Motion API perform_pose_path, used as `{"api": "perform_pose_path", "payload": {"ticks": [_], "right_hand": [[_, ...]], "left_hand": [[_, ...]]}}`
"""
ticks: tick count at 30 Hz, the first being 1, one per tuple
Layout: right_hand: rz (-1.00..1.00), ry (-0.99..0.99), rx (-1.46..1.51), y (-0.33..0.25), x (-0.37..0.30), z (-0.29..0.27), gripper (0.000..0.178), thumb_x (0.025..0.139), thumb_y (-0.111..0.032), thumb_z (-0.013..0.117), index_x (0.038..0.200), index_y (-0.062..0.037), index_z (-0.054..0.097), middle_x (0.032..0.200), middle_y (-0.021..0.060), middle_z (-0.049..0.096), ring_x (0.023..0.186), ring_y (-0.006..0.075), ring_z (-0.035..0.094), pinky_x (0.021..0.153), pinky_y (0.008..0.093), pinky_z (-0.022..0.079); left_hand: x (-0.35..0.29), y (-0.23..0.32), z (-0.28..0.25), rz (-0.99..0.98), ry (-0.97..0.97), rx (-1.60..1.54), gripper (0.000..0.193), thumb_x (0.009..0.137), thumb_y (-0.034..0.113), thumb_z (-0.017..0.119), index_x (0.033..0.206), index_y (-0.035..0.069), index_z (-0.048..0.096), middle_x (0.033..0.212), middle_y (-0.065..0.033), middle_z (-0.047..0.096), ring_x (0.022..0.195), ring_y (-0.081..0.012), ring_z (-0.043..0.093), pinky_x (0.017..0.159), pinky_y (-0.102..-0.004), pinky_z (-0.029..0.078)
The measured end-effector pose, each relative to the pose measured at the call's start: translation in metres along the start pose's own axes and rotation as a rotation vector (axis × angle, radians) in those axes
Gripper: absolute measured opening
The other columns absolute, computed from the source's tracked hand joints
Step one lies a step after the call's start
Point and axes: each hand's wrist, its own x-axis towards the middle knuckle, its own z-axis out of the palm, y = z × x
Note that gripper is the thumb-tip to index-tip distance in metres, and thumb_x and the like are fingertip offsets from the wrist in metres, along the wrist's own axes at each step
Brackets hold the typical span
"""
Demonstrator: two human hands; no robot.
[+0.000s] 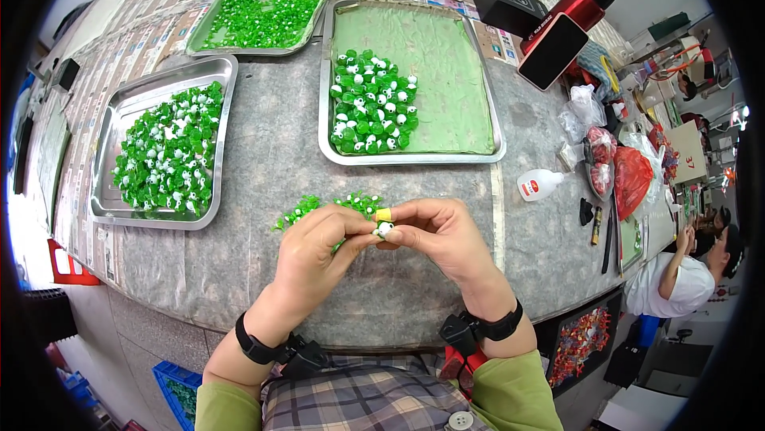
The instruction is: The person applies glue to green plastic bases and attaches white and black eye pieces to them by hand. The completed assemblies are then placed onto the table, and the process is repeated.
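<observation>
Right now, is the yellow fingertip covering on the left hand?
No, the yellow fingertip covering is on the right hand, just above the small white piece.

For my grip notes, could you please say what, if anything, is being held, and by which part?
The left hand and right hand pinch a small white piece by its left and right sides.

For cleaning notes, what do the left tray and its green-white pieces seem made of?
Left tray: smooth, shiny metal, perhaps steel; its walls reflect light. Pieces: probably plastic, as their vivid colour and gloss suggest; hard or rubbery is unclear.
</observation>
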Motion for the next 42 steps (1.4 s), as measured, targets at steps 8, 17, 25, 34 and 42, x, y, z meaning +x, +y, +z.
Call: {"api": "perform_pose_path", "payload": {"ticks": [8, 17, 25, 34, 42], "right_hand": [[-0.203, 0.167, -0.073, 0.006, 0.006, 0.005, 0.018, 0.075, -0.008, 0.058, 0.091, -0.0009, 0.055, 0.082, 0.0054, 0.059, 0.073, 0.0093, 0.056, 0.061, 0.0212, 0.046], [-0.533, 0.069, -1.268, 0.025, 0.015, 0.019, 0.014, 0.066, -0.013, 0.062, 0.073, -0.0045, 0.053, 0.065, 0.0058, 0.051, 0.061, 0.0211, 0.052, 0.053, 0.0292, 0.042], [-0.572, 0.061, -1.164, 0.005, 0.009, 0.012, 0.011, 0.067, -0.009, 0.060, 0.074, -0.0065, 0.053, 0.066, 0.0051, 0.050, 0.059, 0.0187, 0.050, 0.052, 0.0277, 0.039], [-0.620, 0.172, -0.757, -0.012, -0.004, 0.012, 0.014, 0.068, -0.007, 0.062, 0.080, -0.0049, 0.057, 0.074, 0.0045, 0.047, 0.061, 0.0134, 0.045, 0.052, 0.0213, 0.036], [-0.980, 1.278, -0.576, -0.049, -0.058, -0.085, 0.034, 0.073, -0.012, 0.060, 0.103, -0.0005, 0.047, 0.086, 0.0047, 0.051, 0.069, 0.0109, 0.047, 0.064, 0.0206, 0.038]], "left_hand": [[0.003, -0.018, -0.021, -0.318, 0.313, -0.828, 0.013, 0.076, 0.010, 0.056, 0.084, 0.000, 0.053, 0.071, -0.0031, 0.054, 0.062, -0.0103, 0.053, 0.058, -0.0215, 0.046], [0.013, -0.029, -0.051, -0.339, 0.600, -1.423, 0.031, 0.083, 0.029, 0.044, 0.103, 0.005, 0.045, 0.070, 0.0006, 0.044, 0.063, -0.0068, 0.044, 0.055, -0.0180, 0.044], [0.004, -0.017, -0.022, -0.535, 0.193, -0.978, 0.022, 0.083, 0.019, 0.046, 0.097, 0.001, 0.051, 0.074, -0.0038, 0.054, 0.065, -0.0096, 0.053, 0.059, -0.0217, 0.046], [-0.003, -0.009, 0.001, -0.795, -0.204, -1.258, 0.018, 0.078, 0.011, 0.054, 0.093, 0.000, 0.054, 0.087, -0.0082, 0.058, 0.076, -0.0146, 0.058, 0.065, -0.0230, 0.049], [0.000, -0.012, -0.005, -0.720, 0.097, -1.236, 0.014, 0.083, 0.017, 0.046, 0.090, 0.006, 0.052, 0.078, -0.0016, 0.051, 0.072, -0.0084, 0.050, 0.064, -0.0227, 0.045]]}}
